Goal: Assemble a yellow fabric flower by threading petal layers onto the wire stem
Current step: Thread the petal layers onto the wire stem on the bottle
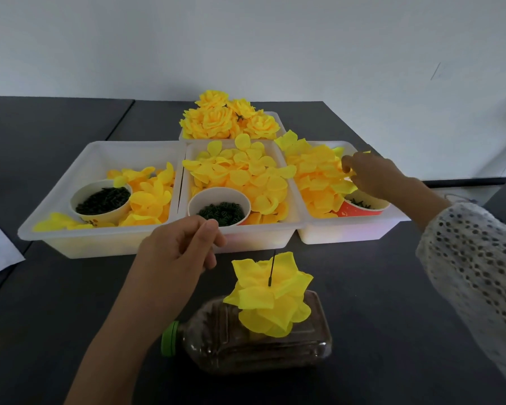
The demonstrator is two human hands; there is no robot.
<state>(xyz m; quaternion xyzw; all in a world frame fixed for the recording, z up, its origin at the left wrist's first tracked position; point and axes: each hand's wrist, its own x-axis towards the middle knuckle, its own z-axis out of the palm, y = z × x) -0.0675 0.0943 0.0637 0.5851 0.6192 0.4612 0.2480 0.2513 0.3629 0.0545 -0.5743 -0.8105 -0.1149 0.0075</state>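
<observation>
Half-built flower [270, 296] on wire stem [272, 267], just right of curled, seemingly empty left hand [181, 249]. Right hand [368, 173] pinching petals [319, 176] (could lift several stuck together).

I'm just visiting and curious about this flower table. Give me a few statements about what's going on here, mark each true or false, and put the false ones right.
1. The right hand reaches into the right-hand tray of yellow petals. True.
2. The half-made flower lies flat in the middle tray. False: it stands on a thin dark stem in front of the trays, over a bottle lying on its side.
3. The bottle has a green cap. True.
4. The finished flowers are piled in the left tray. False: they sit in a tray at the back, behind the middle one.
5. The cup in the middle tray holds yellow petals. False: it holds small dark green pieces.
</observation>
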